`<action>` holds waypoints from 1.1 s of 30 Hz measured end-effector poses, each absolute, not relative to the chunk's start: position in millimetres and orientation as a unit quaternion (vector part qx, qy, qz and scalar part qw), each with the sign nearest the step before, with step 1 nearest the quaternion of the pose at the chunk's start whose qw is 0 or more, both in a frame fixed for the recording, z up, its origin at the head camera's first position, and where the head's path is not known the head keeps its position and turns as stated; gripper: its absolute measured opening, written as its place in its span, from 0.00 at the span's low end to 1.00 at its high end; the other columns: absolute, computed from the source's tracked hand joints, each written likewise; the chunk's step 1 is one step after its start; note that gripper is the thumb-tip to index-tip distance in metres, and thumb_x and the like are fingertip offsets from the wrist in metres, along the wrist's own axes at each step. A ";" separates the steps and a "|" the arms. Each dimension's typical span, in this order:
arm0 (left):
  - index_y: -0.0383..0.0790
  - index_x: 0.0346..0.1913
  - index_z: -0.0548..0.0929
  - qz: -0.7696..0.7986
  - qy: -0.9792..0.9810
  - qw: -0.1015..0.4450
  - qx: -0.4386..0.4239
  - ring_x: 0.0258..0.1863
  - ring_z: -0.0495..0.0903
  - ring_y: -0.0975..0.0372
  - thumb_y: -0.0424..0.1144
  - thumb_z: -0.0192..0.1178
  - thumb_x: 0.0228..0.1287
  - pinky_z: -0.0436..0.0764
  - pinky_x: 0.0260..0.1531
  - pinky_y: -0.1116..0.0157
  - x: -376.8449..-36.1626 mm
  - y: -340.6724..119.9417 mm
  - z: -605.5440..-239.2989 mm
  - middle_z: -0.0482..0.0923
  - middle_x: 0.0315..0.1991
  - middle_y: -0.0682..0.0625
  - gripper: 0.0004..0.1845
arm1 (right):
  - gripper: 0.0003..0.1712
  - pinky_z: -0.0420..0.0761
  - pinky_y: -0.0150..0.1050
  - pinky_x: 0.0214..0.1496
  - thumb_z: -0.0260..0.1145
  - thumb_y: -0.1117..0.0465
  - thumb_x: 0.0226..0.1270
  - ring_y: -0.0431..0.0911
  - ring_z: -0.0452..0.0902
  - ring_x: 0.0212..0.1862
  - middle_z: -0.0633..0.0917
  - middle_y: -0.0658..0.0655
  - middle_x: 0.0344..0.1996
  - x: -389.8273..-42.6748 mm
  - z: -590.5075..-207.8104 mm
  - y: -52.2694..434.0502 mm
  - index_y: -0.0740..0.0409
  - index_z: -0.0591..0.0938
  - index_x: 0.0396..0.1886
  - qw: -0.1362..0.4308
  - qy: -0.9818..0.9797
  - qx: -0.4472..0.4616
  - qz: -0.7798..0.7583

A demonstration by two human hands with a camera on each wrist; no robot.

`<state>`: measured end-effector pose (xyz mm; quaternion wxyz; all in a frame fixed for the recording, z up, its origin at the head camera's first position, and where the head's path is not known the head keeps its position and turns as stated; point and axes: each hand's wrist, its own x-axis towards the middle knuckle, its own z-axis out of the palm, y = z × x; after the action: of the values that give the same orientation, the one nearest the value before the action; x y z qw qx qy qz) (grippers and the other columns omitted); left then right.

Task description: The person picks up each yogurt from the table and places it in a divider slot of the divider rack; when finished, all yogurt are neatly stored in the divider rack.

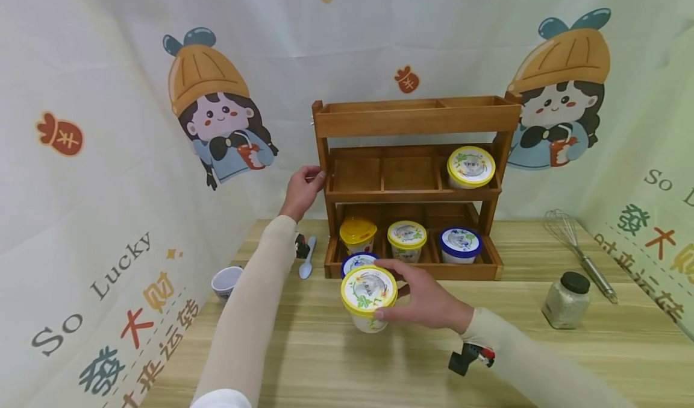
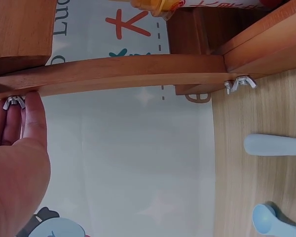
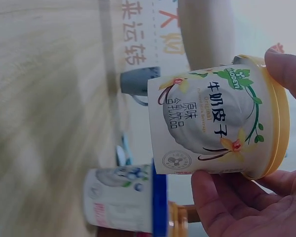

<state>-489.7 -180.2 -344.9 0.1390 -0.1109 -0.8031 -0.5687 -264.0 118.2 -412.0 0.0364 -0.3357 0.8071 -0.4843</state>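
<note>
My right hand [image 1: 403, 299] grips a yellow-lidded white cup [image 1: 368, 296] by its rim, just above the table in front of the wooden rack [image 1: 414, 119]. In the right wrist view the cup [image 3: 212, 123] shows a vanilla flower print, with my fingers [image 3: 286, 69] round its lid edge. A blue-lidded cup [image 1: 358, 261] stands right behind it, also seen in the right wrist view [image 3: 123, 200]. My left hand [image 1: 303, 188] holds the rack's left upright at the middle shelf; its fingers [image 2: 32, 121] touch the post by a wing nut [image 2: 13, 102].
The rack holds a yellow-lidded cup [image 1: 470, 167] on the middle shelf and three cups [image 1: 406, 239] on the bottom shelf. A blue spoon [image 1: 307, 257] and a small cup [image 1: 226, 282] lie left of the rack. A whisk [image 1: 580, 251] and a jar [image 1: 566, 299] sit at the right.
</note>
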 end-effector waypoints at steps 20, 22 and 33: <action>0.34 0.67 0.77 -0.566 -0.802 0.155 -0.110 0.58 0.79 0.50 0.44 0.58 0.81 0.82 0.64 0.51 -494.7 -179.4 -348.0 0.80 0.60 0.37 0.22 | 0.53 0.89 0.40 0.57 0.82 0.54 0.62 0.53 0.84 0.58 0.79 0.61 0.68 -282.8 -342.2 150.2 0.58 0.65 0.81 -0.069 0.828 -0.311 -0.462; 0.33 0.67 0.77 -0.569 -0.800 0.153 -0.110 0.58 0.79 0.50 0.44 0.58 0.82 0.82 0.64 0.51 -495.1 -178.3 -347.7 0.80 0.60 0.37 0.22 | 0.52 0.89 0.42 0.58 0.82 0.55 0.62 0.54 0.85 0.59 0.79 0.61 0.68 -286.5 -334.0 153.4 0.57 0.65 0.81 -0.077 0.830 -0.305 -0.462; 0.32 0.68 0.76 -0.577 -0.798 0.149 -0.093 0.58 0.79 0.49 0.42 0.57 0.82 0.83 0.64 0.51 -491.7 -173.5 -344.8 0.79 0.60 0.36 0.21 | 0.55 0.88 0.48 0.60 0.81 0.54 0.63 0.57 0.82 0.62 0.77 0.62 0.67 -323.3 -300.4 162.6 0.57 0.61 0.83 -0.131 0.838 -0.261 -0.461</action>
<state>-491.7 -173.5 -344.8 0.1485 -0.0935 -0.7979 -0.5766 -323.3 162.6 -300.4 -0.1309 -0.2610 0.8381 -0.4608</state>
